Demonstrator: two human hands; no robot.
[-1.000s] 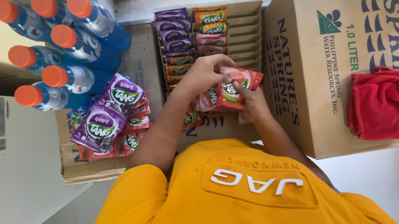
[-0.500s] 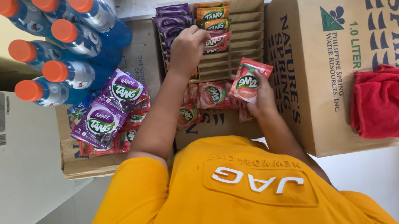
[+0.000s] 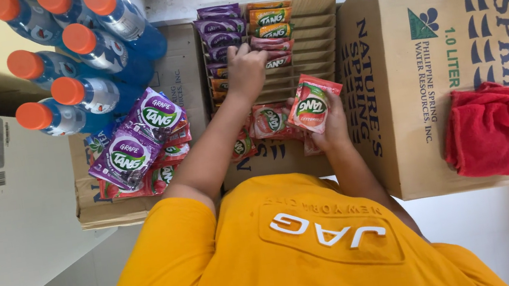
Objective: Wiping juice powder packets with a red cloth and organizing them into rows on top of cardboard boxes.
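We pressed our left hand (image 3: 247, 69), fingers curled shut on a red sachet (image 3: 275, 62), into the slotted cardboard rack (image 3: 312, 35), while our right hand (image 3: 330, 127) gripped a pink sachet (image 3: 311, 103) just beside it.

Red drink-mix sachet (image 3: 311, 105), upright and slightly tilted, just right of more red sachets (image 3: 271, 121) on the cardboard.

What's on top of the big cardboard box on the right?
A crumpled red cloth lies on the big cardboard box. Nothing else shows on it; whatever is beneath the cloth or inside the closed box is hidden.
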